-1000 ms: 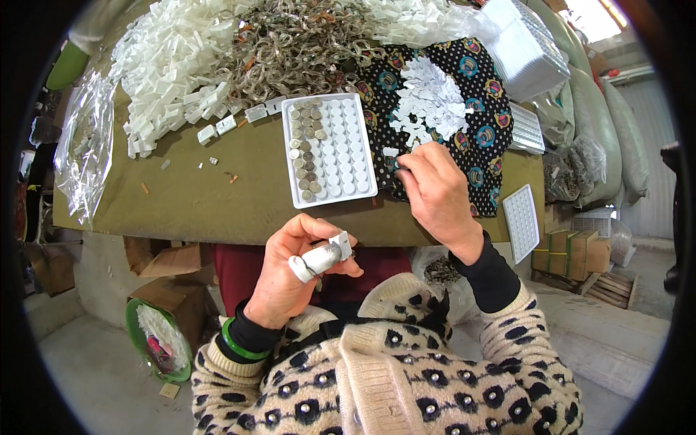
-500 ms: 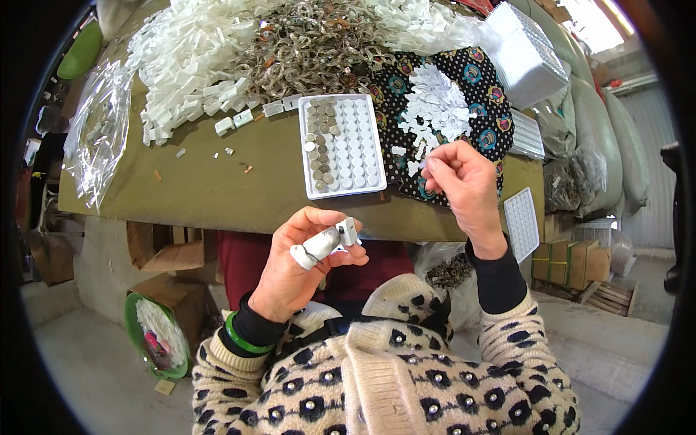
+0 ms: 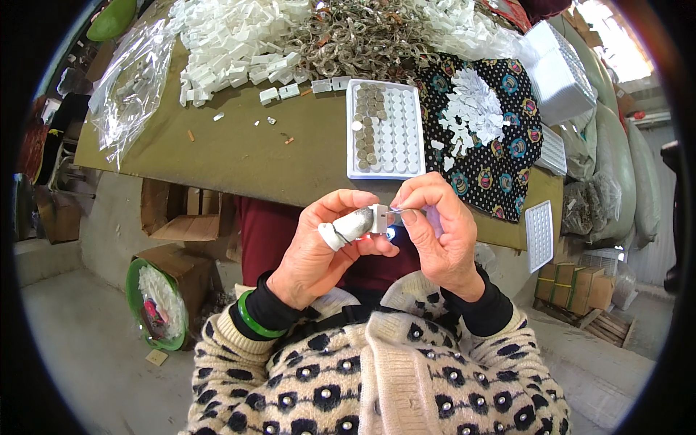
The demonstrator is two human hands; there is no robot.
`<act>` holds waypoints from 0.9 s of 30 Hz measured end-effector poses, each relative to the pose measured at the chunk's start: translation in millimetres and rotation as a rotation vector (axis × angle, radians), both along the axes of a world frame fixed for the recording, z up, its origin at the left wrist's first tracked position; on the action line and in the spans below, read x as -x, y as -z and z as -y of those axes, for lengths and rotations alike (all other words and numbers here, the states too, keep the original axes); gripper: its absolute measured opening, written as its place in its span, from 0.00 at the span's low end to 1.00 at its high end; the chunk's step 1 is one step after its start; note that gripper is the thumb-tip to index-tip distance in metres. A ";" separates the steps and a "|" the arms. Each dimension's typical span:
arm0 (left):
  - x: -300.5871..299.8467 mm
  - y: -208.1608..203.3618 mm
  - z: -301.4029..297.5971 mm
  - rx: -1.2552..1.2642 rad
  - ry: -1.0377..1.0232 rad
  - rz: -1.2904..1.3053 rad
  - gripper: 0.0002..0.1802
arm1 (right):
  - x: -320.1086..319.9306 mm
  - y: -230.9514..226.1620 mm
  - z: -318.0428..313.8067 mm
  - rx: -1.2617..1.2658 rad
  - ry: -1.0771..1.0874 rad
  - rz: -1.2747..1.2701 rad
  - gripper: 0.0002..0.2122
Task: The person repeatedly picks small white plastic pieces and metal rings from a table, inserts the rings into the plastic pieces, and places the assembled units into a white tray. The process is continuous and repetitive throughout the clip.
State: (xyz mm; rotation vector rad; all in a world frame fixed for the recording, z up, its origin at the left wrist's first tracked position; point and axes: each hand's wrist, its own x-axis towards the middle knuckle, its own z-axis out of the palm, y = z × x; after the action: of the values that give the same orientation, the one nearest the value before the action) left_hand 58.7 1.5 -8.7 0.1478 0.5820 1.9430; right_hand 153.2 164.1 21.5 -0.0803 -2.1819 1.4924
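My left hand point(image 3: 304, 257) is closed around a small white plastic housing point(image 3: 379, 219). A white, grey-smudged tubular cover point(image 3: 349, 228), tied near its base with dark thread, lies against the housing; it seems to sit over my thumb. My right hand point(image 3: 444, 232) pinches a small thin strip point(image 3: 395, 212) against the housing's right side. What the strip is cannot be made out. Below it a bluish-white light point(image 3: 391, 233) glows. Beyond my hands stands a white tray point(image 3: 351, 163) with round cups, its left columns partly filled with button cells point(image 3: 370, 101).
White paper-like pieces point(image 3: 475, 109) lie on a patterned black cloth point(image 3: 511, 192). At the back are heaps of white plastic housings point(image 3: 239, 47) and tangled clear straps point(image 3: 355, 36). A plastic bag point(image 3: 134, 94) lies left; stacked trays point(image 3: 562, 72) stand right. The table edge point(image 3: 217, 187) runs before me.
My right hand has come from beside the white pieces down to the housing in my left hand, bringing the strip against it. The view has shifted, so the table appears farther right and higher.
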 end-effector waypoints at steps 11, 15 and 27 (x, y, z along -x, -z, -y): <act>0.2 -2.1 -0.7 -0.043 -0.012 0.164 0.12 | 4.0 -7.1 4.9 -0.150 -0.051 0.028 0.05; -0.4 -4.3 -0.8 0.015 -0.050 0.121 0.10 | 9.4 -8.7 11.4 -0.293 -0.027 -0.038 0.05; 11.8 -15.1 4.0 0.093 -0.112 0.011 0.11 | 41.3 -43.3 -28.3 -0.444 -0.143 0.117 0.04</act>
State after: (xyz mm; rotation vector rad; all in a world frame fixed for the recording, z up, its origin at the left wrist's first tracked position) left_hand 46.9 -2.5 6.4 0.0469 0.6853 2.0185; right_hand 111.9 192.4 64.8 0.1437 -2.6084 1.0602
